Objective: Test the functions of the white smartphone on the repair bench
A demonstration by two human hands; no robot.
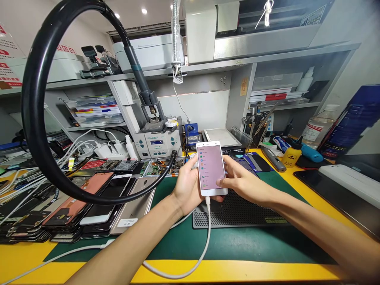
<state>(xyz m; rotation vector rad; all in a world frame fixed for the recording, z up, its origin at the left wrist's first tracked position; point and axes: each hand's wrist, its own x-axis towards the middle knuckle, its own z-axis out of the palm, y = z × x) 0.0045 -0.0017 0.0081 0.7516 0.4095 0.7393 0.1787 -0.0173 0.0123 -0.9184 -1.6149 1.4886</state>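
Observation:
A white smartphone [212,168] is held upright above the mat, its lit pinkish screen showing a list with small coloured icons. My left hand [188,190] is closed round its left side and back. On the other side my right hand [239,178] grips the right edge, and its thumb rests on the lower right of the screen. A white charging cable [208,225] is plugged into the phone's bottom edge and loops down over the table's front. Fingers behind the phone are mostly hidden.
Stacked phones and screens [103,202] lie at left under a thick black hose [32,99] from the hot air station [158,142]. A black perforated pad [237,211] sits on the green mat [252,245]. Bottles, one a yellow dispenser [291,154], stand at right.

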